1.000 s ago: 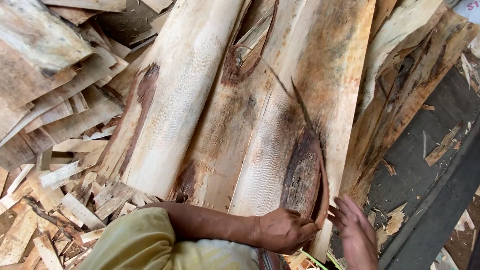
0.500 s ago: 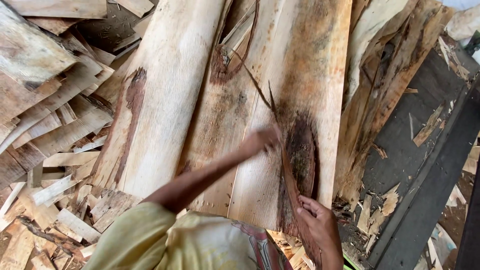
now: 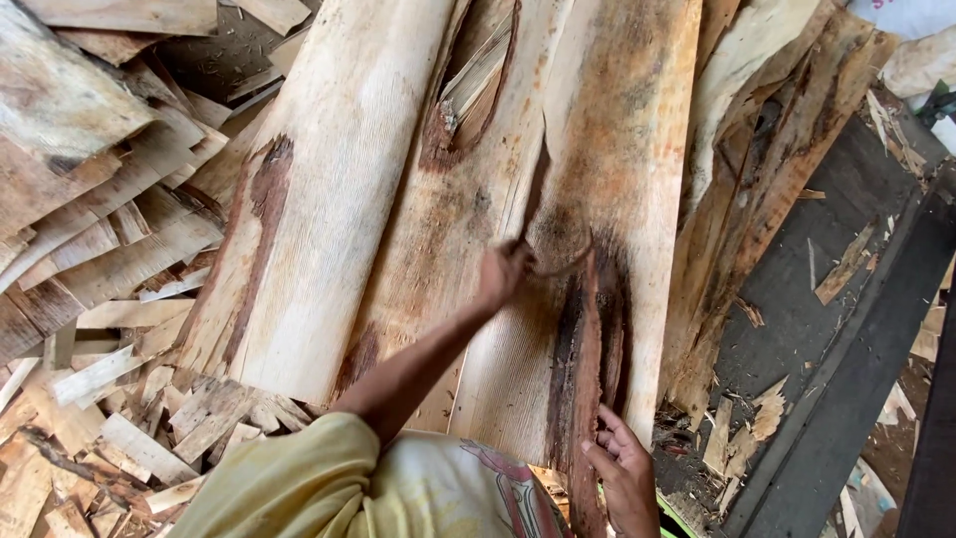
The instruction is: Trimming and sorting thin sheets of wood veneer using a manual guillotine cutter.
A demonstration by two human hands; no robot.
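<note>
Wide pale wood veneer sheets lie overlapped in front of me. The right sheet has a long dark, bark-stained split running down to its near edge. My left hand reaches out over this sheet, its fingers closed on a thin dark sliver that curls off the top of the split. My right hand rests at the near edge, fingers pressed on the lower end of the dark strip. My yellow sleeve fills the bottom of the view.
A heap of broken veneer scraps lies at the left. More torn sheets lean at the right beside a dark metal bed strewn with wood chips. A knot hole gapes at the top.
My left hand has gone from the sheet's near edge up to the middle and taken the thin sliver. My right hand has moved onto the dark strip's lower end.
</note>
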